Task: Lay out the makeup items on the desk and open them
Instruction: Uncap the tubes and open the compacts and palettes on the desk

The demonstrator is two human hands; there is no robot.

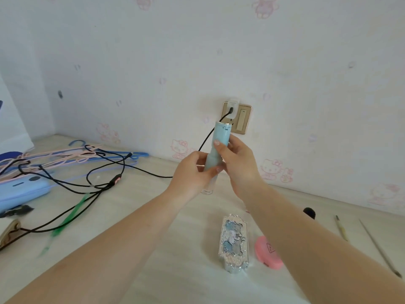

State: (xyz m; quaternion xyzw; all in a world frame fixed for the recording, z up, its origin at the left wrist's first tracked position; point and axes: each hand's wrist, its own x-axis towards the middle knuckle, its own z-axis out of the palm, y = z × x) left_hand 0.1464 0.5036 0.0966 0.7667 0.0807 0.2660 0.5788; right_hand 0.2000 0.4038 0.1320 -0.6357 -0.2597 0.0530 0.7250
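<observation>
Both hands hold the pale blue tube (218, 148) upright in the air, above the bench (135, 216) and straight up from the silver compact (234, 242). The left hand (190, 172) pinches its clear lower part; the right hand (235, 159) wraps the blue cap. To open it well, hold the base still and turn or pull only the cap along the tube's axis. Whether it twists or pulls off is not clear from here, so try gently. Right of the silver compact lies the pink compact (267, 253), shut.
</observation>
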